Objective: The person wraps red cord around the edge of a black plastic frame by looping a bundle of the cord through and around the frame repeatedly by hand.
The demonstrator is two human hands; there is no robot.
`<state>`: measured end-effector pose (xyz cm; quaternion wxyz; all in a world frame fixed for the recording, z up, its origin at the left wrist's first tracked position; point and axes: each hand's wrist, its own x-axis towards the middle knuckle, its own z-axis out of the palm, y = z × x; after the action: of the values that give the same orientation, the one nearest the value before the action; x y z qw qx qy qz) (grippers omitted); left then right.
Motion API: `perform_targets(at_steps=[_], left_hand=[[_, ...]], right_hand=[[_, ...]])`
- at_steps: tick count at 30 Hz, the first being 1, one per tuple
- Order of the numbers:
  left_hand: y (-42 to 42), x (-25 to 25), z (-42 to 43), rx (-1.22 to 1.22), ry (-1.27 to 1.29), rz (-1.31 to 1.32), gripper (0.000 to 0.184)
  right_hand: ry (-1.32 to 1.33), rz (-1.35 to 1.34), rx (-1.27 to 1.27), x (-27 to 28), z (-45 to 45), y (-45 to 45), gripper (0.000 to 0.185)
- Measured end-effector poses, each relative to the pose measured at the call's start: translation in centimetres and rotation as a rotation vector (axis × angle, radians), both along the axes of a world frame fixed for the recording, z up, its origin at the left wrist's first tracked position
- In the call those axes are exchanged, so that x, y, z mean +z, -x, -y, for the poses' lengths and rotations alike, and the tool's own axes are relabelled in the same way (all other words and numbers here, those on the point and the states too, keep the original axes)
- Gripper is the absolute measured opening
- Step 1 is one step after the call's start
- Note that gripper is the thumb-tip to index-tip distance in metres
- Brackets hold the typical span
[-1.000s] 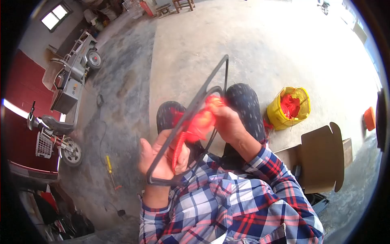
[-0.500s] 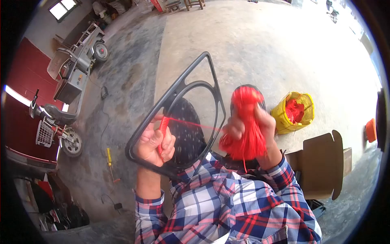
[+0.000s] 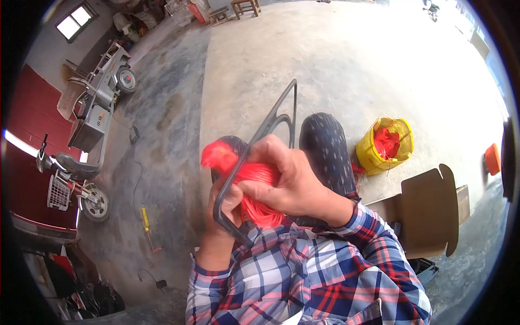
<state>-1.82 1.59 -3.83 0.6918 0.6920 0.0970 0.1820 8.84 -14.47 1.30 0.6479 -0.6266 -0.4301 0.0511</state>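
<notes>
We look down on a seated person in a plaid shirt (image 3: pixel 303 271), both hands meeting over the lap. The right hand (image 3: pixel 290 181) is closed, its thumb and fingers pinching a bundle of red cord (image 3: pixel 261 174). The bundle lies above the knees, its strands fanning out below the grip, while a blurred end juts out to the left. Across the front of this bundle we trace the long bar of a black frame (image 3: pixel 265 128), held tilted, with its upper corner pointing away from the body. The left hand (image 3: pixel 225 206) is curled at the frame's lower corner, partly behind the bar; we cannot tell exactly what its fingers pinch.

On the concrete floor (image 3: pixel 271 54), just beside the right knee, we note a yellow bucket (image 3: pixel 368 154) with red material (image 3: pixel 386 142) inside. Nearer the body on that side stands an open cardboard box (image 3: pixel 430 216), and toward the floor's right edge, an orange object (image 3: pixel 493 158). On the floor's darker left strip lies a screwdriver (image 3: pixel 145 219) with a yellow handle; a scooter (image 3: pixel 76 168) stands along the left edge, and a wooden stool (image 3: pixel 245 6) near the far edge.
</notes>
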Motion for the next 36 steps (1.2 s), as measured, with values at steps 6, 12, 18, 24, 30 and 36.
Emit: perform_targets(at_steps=[6, 12, 18, 24, 30, 36], left_hand=[[0.9, 4.1, 1.0, -0.154, 1.010, 0.008, 0.052], [0.8, 3.2, 3.1, 0.031, 0.470, -0.091, 0.074], [1.2, 5.0, 2.3, -0.409, 0.624, 0.010, 0.095], [0.8, 4.1, -0.2, -0.455, 0.664, 0.015, 0.074], [0.6, 4.8, -1.5, -0.326, 0.620, 0.057, 0.065], [0.8, 3.8, -3.3, -0.314, 0.613, 0.094, 0.055]], right_hand=[[-0.342, -1.040, 0.542, -7.0, -0.9, -2.8, 0.021], [-0.373, -1.292, 0.789, -4.9, -2.4, -1.2, 0.023], [-0.558, -1.242, 0.283, -8.7, -2.5, -2.6, 0.042], [-0.949, -1.289, 0.582, -9.3, 0.9, -2.9, 0.041], [-1.057, -1.088, 0.801, -5.3, 3.1, -2.7, 0.042], [-0.875, -1.186, 0.534, -6.4, 3.7, -1.5, 0.053]])
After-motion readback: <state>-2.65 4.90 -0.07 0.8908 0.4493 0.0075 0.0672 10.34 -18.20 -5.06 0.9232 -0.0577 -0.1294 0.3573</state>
